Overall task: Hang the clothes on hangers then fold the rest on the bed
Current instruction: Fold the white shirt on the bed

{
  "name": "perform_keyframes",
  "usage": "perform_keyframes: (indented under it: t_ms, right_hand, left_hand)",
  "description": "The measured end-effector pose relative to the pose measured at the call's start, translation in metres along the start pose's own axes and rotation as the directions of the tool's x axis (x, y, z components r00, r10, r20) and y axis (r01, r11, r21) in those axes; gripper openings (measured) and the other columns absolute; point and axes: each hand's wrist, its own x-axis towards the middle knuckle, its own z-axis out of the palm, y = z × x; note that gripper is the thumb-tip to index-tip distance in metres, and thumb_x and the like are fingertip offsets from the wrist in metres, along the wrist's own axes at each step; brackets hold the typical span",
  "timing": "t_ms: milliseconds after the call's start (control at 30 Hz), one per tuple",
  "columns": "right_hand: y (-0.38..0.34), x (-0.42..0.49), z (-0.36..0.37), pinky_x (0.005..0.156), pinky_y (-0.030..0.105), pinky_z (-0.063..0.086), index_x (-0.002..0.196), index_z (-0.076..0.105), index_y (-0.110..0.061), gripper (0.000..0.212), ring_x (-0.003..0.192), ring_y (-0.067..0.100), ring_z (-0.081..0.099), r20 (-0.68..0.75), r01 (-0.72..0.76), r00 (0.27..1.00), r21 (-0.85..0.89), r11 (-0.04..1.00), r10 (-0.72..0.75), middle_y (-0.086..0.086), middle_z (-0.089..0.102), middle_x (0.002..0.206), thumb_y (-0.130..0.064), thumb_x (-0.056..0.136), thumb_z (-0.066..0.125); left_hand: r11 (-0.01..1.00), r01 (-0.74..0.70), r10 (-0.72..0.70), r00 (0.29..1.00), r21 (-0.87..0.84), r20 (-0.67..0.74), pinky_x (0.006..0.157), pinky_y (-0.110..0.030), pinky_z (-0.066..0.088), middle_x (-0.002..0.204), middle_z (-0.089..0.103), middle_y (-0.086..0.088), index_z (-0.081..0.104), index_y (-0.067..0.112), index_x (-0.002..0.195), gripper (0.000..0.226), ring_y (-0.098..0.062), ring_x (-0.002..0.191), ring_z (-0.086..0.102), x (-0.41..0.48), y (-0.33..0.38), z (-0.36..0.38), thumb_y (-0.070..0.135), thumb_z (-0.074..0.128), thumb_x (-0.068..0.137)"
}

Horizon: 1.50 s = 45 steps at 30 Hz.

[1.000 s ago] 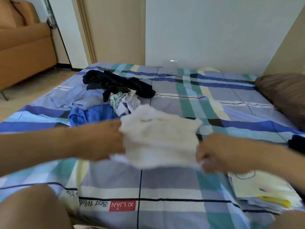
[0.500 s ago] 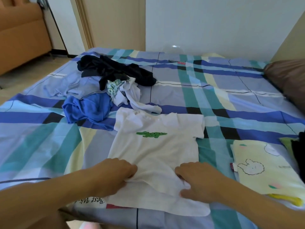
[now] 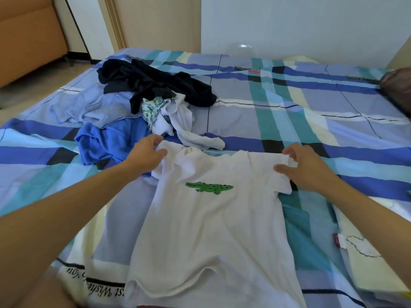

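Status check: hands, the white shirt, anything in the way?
Left hand pinches one shoulder, right hand the other. White crocodile shirt flat on bed, print up. Unfolded pile close beyond the collar.

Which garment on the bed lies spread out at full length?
The white T-shirt with the green crocodile; the black garment and bright blue garment beyond it are crumpled in a pile.

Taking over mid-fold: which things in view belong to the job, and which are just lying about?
Job: white crocodile-print cotton T-shirt, pinched by left hand and right hand; heap of unfolded dark, blue and white clothes; folded cream garment; plaid bed sheet.
Lying about: orange upholstered sofa; brown pillow.
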Motion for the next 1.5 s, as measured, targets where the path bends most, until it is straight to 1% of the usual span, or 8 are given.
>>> perform_keyframes:
  t_ms: [167,300,500,867,1133,1267,1367,1500]
  right_hand:
    - [0.015,0.034,0.018,0.090,0.037,0.045,0.148,0.036,-0.022,0.074,0.119,0.030,0.056,0.032,-0.179,0.984,0.292,0.940,0.178,0.013,0.050,0.141,-0.048,0.089,0.072]
    - [0.015,0.036,0.022,0.065,0.027,0.043,0.116,0.063,-0.013,0.031,0.087,0.021,0.061,0.137,-0.188,0.979,0.331,0.925,0.150,0.009,0.065,0.110,-0.031,0.092,0.073]
    - [0.043,0.030,-0.011,0.063,0.031,0.054,0.099,0.069,-0.001,0.011,0.082,0.029,0.067,0.127,-0.309,0.951,0.435,0.846,0.282,0.017,0.071,0.095,-0.009,0.092,0.071]
    - [0.045,0.033,-0.005,0.059,0.033,0.050,0.074,0.061,-0.004,0.015,0.062,0.028,0.054,0.193,-0.354,0.921,0.050,0.934,0.339,0.015,0.059,0.069,-0.008,0.088,0.066]
    - [0.063,0.038,-0.007,0.078,0.038,0.048,0.090,0.064,-0.009,0.008,0.096,0.035,0.060,-0.140,-0.272,0.933,0.331,0.904,0.332,0.011,0.063,0.094,-0.005,0.084,0.067]
    - [0.040,0.022,-0.017,0.077,0.034,0.040,0.116,0.053,-0.006,0.040,0.103,0.037,0.057,-0.231,-0.099,0.968,0.023,0.995,0.102,0.017,0.058,0.115,-0.021,0.086,0.075]
    - [-0.015,-0.024,-0.020,0.069,0.036,0.046,0.095,0.062,-0.013,0.020,0.083,0.030,0.063,0.036,0.152,0.987,0.113,0.982,-0.156,0.010,0.067,0.091,-0.028,0.089,0.075]
    - [-0.070,-0.117,0.001,0.066,0.022,0.046,0.080,0.059,-0.025,0.023,0.068,0.005,0.053,0.500,0.504,0.718,0.108,0.857,-0.485,-0.008,0.059,0.073,-0.040,0.085,0.076]
  left_hand:
    - [0.996,0.026,-0.021,0.998,-0.080,0.060,0.082,-0.027,0.048,0.126,0.061,0.001,0.057,0.019,0.137,0.054,-0.018,0.108,0.060,0.023,0.009,0.018,0.034,0.075,0.088]
    - [0.986,-0.007,0.013,0.999,-0.170,0.035,0.059,-0.026,0.045,0.077,0.064,-0.004,0.072,0.007,0.096,0.022,-0.018,0.066,0.057,0.025,0.010,0.013,0.029,0.070,0.093]
    - [0.997,0.064,-0.070,0.985,-0.043,-0.160,0.051,-0.030,0.023,0.064,0.034,-0.005,0.038,0.010,0.069,0.035,-0.019,0.058,0.029,0.030,-0.025,-0.015,0.018,0.060,0.095]
    - [0.773,-0.208,0.313,0.947,0.599,-0.075,0.094,-0.048,0.034,0.114,0.059,-0.010,0.061,0.015,0.118,0.029,-0.034,0.111,0.052,0.026,-0.001,0.025,0.035,0.052,0.098]
    - [0.744,-0.201,0.413,0.888,0.637,-0.203,0.086,-0.048,0.033,0.100,0.056,-0.012,0.059,0.012,0.100,0.018,-0.037,0.100,0.051,0.032,0.000,0.022,0.029,0.062,0.093]
    - [0.755,-0.534,0.535,0.837,0.382,0.115,0.069,-0.038,0.040,0.081,0.055,-0.004,0.057,0.011,0.083,0.021,-0.030,0.079,0.053,-0.005,0.034,0.016,0.028,0.064,0.093]
    - [0.698,-0.679,0.507,0.694,0.228,0.511,0.057,-0.026,0.034,0.062,0.049,0.001,0.052,0.010,0.070,0.038,-0.013,0.059,0.043,-0.064,0.070,0.017,0.037,0.062,0.095]
    - [0.651,-0.747,0.376,0.475,0.138,0.795,0.059,-0.028,0.040,0.061,0.049,0.007,0.050,0.020,0.070,0.046,-0.010,0.057,0.044,-0.139,0.082,0.022,0.060,0.066,0.086]
